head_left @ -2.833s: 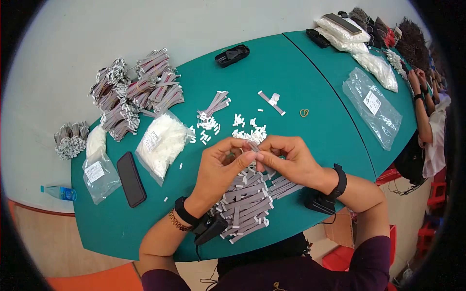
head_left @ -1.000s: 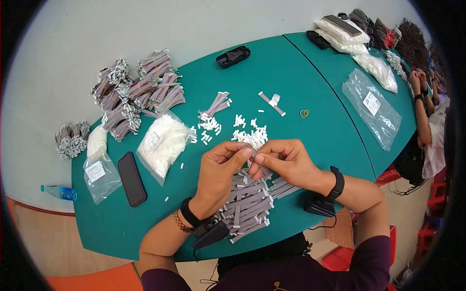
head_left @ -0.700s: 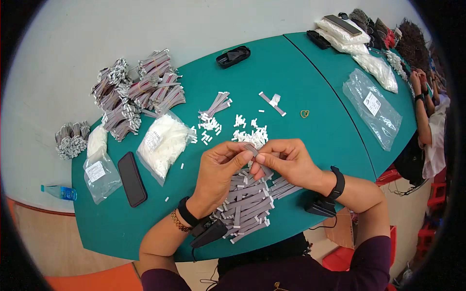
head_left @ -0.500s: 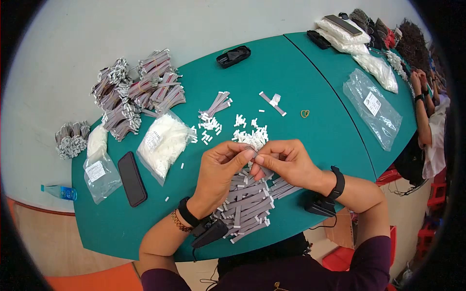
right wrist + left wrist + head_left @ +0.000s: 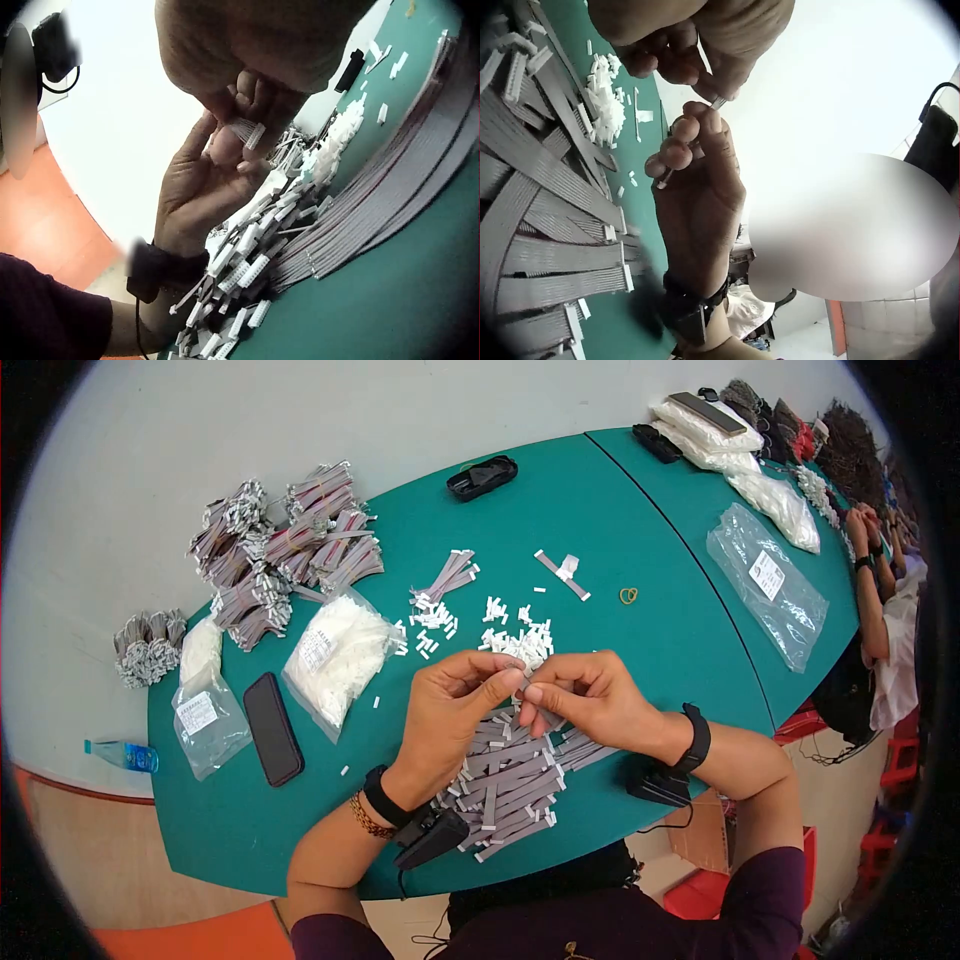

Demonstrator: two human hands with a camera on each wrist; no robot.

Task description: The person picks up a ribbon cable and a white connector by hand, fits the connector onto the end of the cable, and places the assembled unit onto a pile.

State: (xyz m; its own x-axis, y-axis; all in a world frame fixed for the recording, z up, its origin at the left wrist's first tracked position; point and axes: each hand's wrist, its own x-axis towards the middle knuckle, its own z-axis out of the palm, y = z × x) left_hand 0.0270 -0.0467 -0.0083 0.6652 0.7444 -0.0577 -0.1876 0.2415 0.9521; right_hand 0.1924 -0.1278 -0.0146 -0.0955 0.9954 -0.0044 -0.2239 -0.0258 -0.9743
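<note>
Both hands meet over the table's middle. My left hand (image 5: pixel 445 710) pinches a small grey ribbon cable (image 5: pixel 718 103) between thumb and forefinger. Right at those fingertips, my right hand (image 5: pixel 605 700) pinches the same ribbon cable. A white connector (image 5: pixel 256 136) with fanned wires shows at the fingers in the right wrist view. Most of the cable is hidden by fingers in the head view. Below the hands lies a heap of grey ribbon cables (image 5: pixel 510 785) with white ends. Just beyond the fingertips is a pile of loose white connectors (image 5: pixel 527 640).
Bundled ribbon cables (image 5: pixel 290 545) are stacked at the back left. A bag of white parts (image 5: pixel 335 650) and a phone (image 5: pixel 272 730) lie left of the hands. A rubber band (image 5: pixel 628 596) and a flat plastic bag (image 5: pixel 768 585) are on the right. Another person's arm (image 5: pixel 872 595) is at far right.
Both hands stay together in nearly the same spot. The right hand's fingers have shifted slightly, and less of the grey ribbon shows between the fingertips than before.
</note>
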